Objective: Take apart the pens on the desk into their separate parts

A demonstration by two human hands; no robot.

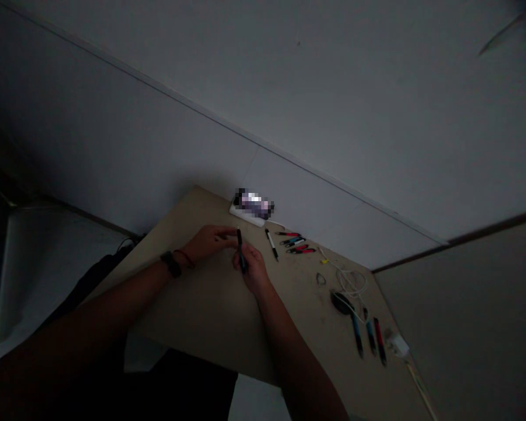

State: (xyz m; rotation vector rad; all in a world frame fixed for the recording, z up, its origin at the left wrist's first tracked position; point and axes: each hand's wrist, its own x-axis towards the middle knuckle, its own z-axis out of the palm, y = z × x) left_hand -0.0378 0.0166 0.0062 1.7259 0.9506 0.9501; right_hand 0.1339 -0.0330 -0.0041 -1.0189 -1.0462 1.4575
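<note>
Dim room, tilted view. The tan table filled the middle of the frame, its far edge running against the pale wall from about 11 o'clock to 3 o'clock. Your left forearm came in from 8 o'clock, with a dark watch and a thin red band on the wrist. Your left hand lay low over the tabletop, fingers stretched forward and loosely together, their tips reaching toward the top end of the black pen; whether they touched it could not be told in this light. Your right forearm came in from 5 o'clock. Your right hand was curled narrowly around the lower half of the black pen, which stood nearly upright just above table centre, between your two hands. At 12 o'clock from your hands a white box sat at the wall edge, its top blurred. At 2 o'clock from your right hand lay a white-and-black pen, alone, and just beyond it a small cluster of red, blue and black pens. Toward 4 o'clock lay a coiled white cable, a dark oval object beside it, then three pens in a row, blue, blue and red. A white charger plug sat near the table's right edge.
</note>
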